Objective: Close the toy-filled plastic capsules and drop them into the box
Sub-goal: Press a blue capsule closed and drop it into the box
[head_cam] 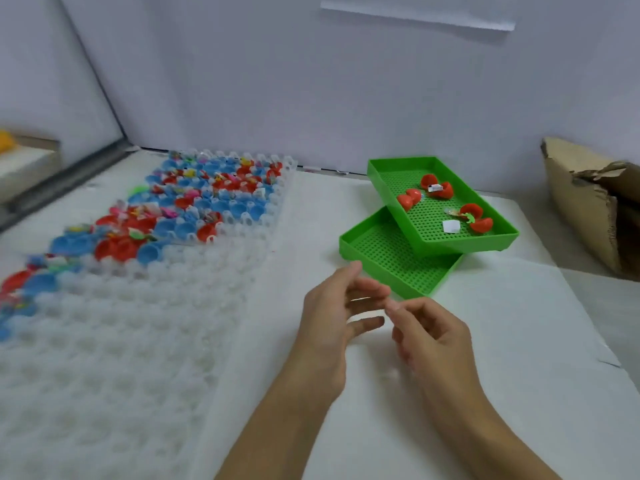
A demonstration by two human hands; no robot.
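Green plastic is my anchor here: the upper green tray [491, 237] sits skewed across a lower green tray [356, 251], presumably so the top one tilts its load toward me. In it lie three open red capsules [437, 188], halves spread, with small toys and a white paper slip [451, 226] loose beside them, none closed yet.

Just in front of the lower tray's near corner, my left hand [332, 317] and right hand [433, 334] hover close together above the white table [485, 393], fingers loosely curled. I hold nothing that I can make out, though blur hides the fingertips.

Well to the left of the trays lies the white cell grid [121, 341], its far rows packed with blue and red capsule halves [214, 195] and toys, its near rows showing only bare cells.

To the right of the trays stands the torn cardboard box [581, 209], probably where closed capsules go; I cannot see inside it.
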